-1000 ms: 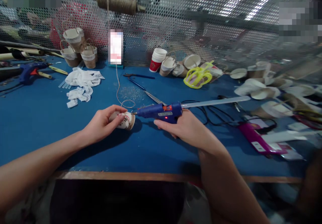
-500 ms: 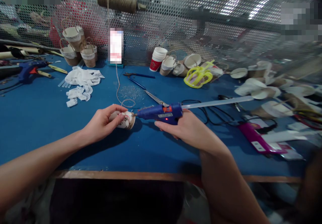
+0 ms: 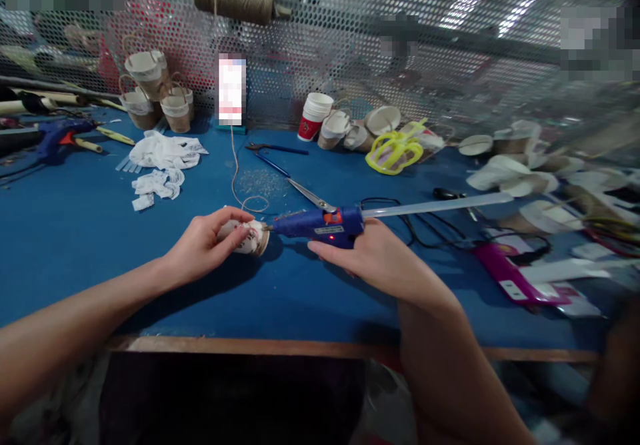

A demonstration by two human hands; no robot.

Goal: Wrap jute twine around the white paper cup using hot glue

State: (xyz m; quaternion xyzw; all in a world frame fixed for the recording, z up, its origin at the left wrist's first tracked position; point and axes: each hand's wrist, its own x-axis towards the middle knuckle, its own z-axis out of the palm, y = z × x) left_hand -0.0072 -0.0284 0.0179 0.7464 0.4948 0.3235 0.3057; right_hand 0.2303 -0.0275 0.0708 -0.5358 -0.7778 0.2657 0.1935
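My left hand (image 3: 203,245) is closed round a small paper cup (image 3: 249,238) lying on its side on the blue table (image 3: 75,232). My right hand (image 3: 380,258) grips a blue hot glue gun (image 3: 320,224) with a red light on its side. The gun's nozzle touches the cup's base end. A long clear glue stick (image 3: 435,204) sticks out of the gun's back toward the right. A thin string (image 3: 235,172) runs from the cup up toward the back of the table.
Scissors (image 3: 293,182) lie just behind the gun. White paper scraps (image 3: 163,158) and a second glue gun (image 3: 60,135) are at the left. Finished cup baskets (image 3: 150,92), stacked cups (image 3: 315,115), a yellow frame (image 3: 393,152) and a twine spool (image 3: 233,0) line the mesh wall. Black cables and a pink pack (image 3: 505,275) lie at the right.
Almost nothing differs: both hands keep their hold, and the glue gun's nozzle stays against the cup. The view has shifted very slightly.
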